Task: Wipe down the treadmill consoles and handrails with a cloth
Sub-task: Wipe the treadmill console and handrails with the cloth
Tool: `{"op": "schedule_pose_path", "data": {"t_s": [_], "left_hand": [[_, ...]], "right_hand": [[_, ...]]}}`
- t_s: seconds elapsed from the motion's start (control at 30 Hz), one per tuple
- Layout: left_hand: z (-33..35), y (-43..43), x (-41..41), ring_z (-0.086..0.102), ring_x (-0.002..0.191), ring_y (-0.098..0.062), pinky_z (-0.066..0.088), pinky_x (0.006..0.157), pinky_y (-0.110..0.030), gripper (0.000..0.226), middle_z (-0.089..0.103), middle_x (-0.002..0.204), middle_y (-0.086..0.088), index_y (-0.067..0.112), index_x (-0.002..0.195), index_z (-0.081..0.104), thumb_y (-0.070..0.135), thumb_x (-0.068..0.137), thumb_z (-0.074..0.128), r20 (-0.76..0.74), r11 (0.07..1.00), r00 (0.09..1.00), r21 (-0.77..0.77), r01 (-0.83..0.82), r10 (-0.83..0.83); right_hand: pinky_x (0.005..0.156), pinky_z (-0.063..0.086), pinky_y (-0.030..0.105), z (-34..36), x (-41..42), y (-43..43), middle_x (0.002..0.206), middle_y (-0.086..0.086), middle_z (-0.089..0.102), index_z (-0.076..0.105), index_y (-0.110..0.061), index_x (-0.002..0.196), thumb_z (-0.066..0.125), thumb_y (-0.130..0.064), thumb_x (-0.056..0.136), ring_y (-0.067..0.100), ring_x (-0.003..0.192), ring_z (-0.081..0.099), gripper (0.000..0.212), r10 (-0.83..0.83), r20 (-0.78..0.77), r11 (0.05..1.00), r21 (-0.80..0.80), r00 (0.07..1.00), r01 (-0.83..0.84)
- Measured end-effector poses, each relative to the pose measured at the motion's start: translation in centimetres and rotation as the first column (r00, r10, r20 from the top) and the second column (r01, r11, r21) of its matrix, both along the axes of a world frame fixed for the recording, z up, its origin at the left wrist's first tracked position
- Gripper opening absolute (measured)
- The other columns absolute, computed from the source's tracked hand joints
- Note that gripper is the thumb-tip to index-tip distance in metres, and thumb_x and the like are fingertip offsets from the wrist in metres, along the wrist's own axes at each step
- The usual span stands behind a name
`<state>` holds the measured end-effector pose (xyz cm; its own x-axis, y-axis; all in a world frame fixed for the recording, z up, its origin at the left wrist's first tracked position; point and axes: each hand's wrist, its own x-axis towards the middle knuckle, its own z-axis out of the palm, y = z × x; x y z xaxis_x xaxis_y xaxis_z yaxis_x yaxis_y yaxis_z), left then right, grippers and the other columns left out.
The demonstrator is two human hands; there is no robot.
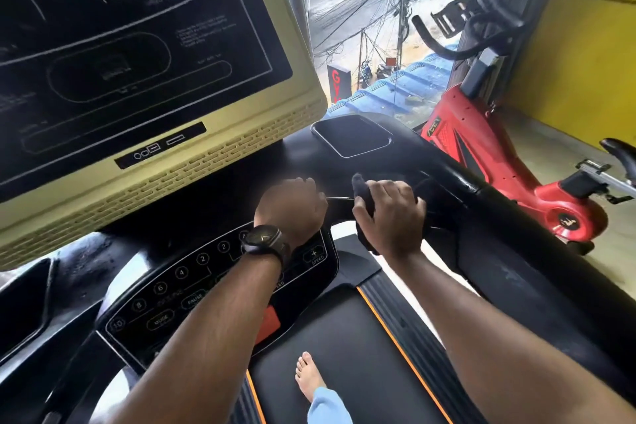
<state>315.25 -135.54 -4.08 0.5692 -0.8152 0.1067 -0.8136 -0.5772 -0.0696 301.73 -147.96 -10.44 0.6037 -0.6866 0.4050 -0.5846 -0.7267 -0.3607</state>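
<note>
The treadmill console (213, 182) filled the left and centre of the view, its dark screen (130, 27) set in a pale yellow frame at the upper left. Dust or smears showed on the black surround near the console's lower left corner, so by my judgement that side had not been wiped. The screen itself looked free of obvious marks, though whether it had been cleaned could not be told.

Along the right edge of the console ran the black right handrail (457, 179), curving down toward the belt (344, 337). Its surface looked glossy where the light caught it, but that was no proof of wiping. The button panel (192, 289) sat at the console's near edge, partly under the left forearm.

The right hand (392, 213) was clenched around a dark cloth (361, 182), pressing it to the inner bar just inside the right handrail, at the console's right corner. The cloth's ends stuck out above and below the fist. The left hand (292, 206), wearing a wristwatch (265, 241), was closed on the same bar just beside it, apparently for bracing; it was blurred, so the hold was hard to read.

I judged the work to be somewhere mid-course: the right grip area was in hand, with the left side, the panel and other machines likely left.
</note>
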Motion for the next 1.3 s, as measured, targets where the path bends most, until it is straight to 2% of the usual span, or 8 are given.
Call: {"op": "schedule_pose_path", "data": {"t_s": [0.13,0.3,0.47,0.67,0.83,1.0,1.13,1.3], "left_hand": [[0.2,-0.1,0.0,0.068,0.101,-0.028,0.056,0.082,-0.045,0.066,0.071,0.108,-0.011,0.009,0.111,0.067,0.046,0.091,0.016,-0.007,1.000,1.000,0.001,0.001,-0.001],[0.1,-0.1,0.0,0.068,0.099,-0.028,0.056,0.080,-0.045,0.064,0.072,0.106,-0.010,0.010,0.109,0.068,0.046,0.092,0.017,0.002,1.000,1.000,0.004,-0.001,0.001],[0.4,0.0,-0.2,0.068,0.100,-0.028,0.055,0.080,-0.045,0.065,0.072,0.106,-0.010,0.010,0.109,0.067,0.046,0.091,0.017,-0.008,1.000,1.000,0.011,-0.002,0.002],[0.3,0.1,-0.1,0.068,0.100,-0.026,0.055,0.081,-0.044,0.064,0.071,0.107,-0.008,0.012,0.108,0.067,0.046,0.091,0.014,0.015,1.000,1.000,0.016,0.008,-0.008],[0.6,-0.3,0.2,0.066,0.095,-0.027,0.051,0.079,-0.039,0.048,0.070,0.104,-0.004,0.016,0.103,0.067,0.042,0.097,0.027,-0.014,0.999,1.000,0.039,-0.015,0.016],[1.4,-1.7,1.1,0.063,0.106,-0.032,0.042,0.082,-0.039,0.029,0.065,0.117,-0.007,0.016,0.099,0.058,0.033,0.097,0.034,-0.205,0.999,0.977,0.006,-0.054,0.054],[1.7,-3.0,1.4,0.036,0.145,-0.021,0.033,0.114,-0.044,0.051,0.031,0.162,-0.003,0.016,0.147,0.040,0.030,0.099,0.032,-0.316,0.993,0.946,0.116,-0.034,0.070],[1.5,-3.7,1.6,0.037,0.144,-0.020,0.036,0.113,-0.046,0.052,0.036,0.159,-0.005,0.016,0.147,0.041,0.032,0.098,0.031,-0.279,0.985,0.957,0.168,-0.034,0.081]], "right_hand": [[0.076,0.042,0.038,2.4,1.3,-4.3,0.096,0.002,0.071,0.061,-0.024,0.080,0.046,-0.054,0.090,0.032,0.098,0.063,0.035,0.097,-0.113,0.957,0.283,0.989,-0.061],[0.082,0.045,0.043,-0.3,-0.7,-0.9,0.099,-0.002,0.071,0.071,-0.024,0.098,0.048,-0.052,0.088,0.028,0.104,0.063,0.037,-0.064,-0.005,0.997,0.043,0.998,0.064],[0.086,0.050,0.042,2.1,0.3,-4.9,0.101,0.003,0.071,0.068,-0.025,0.090,0.041,-0.076,0.085,0.032,0.102,0.064,0.058,0.061,-0.156,0.948,0.317,0.986,-0.009],[0.088,0.052,0.048,0.1,-3.4,-4.2,0.121,-0.008,0.067,0.064,-0.027,0.124,0.051,-0.073,0.079,0.027,0.114,0.059,0.066,0.250,-0.122,0.967,0.074,0.961,-0.242],[0.079,0.053,0.048,2.9,-4.4,-7.3,0.112,-0.004,0.072,0.072,-0.023,0.113,0.052,-0.040,0.075,0.031,0.104,0.067,0.046,0.389,-0.205,0.899,-0.129,0.898,-0.419],[0.098,0.043,0.051,5.9,-1.5,-10.4,0.129,-0.003,0.066,0.068,-0.024,0.121,0.037,-0.025,0.091,0.030,0.125,0.059,0.043,0.370,-0.638,0.537,-0.446,0.675,-0.716],[0.114,0.038,0.052,5.3,3.0,-12.1,0.139,-0.005,0.063,0.070,-0.026,0.124,0.037,-0.019,0.101,0.026,0.137,0.052,0.041,0.342,-0.833,0.194,-0.389,0.434,-0.900],[0.121,0.013,0.054,2.9,4.7,-13.3,0.161,-0.007,0.037,0.053,-0.030,0.147,0.053,-0.031,0.100,0.014,0.154,0.022,0.048,0.084,-0.943,0.098,-0.312,0.320,-0.945]]}}
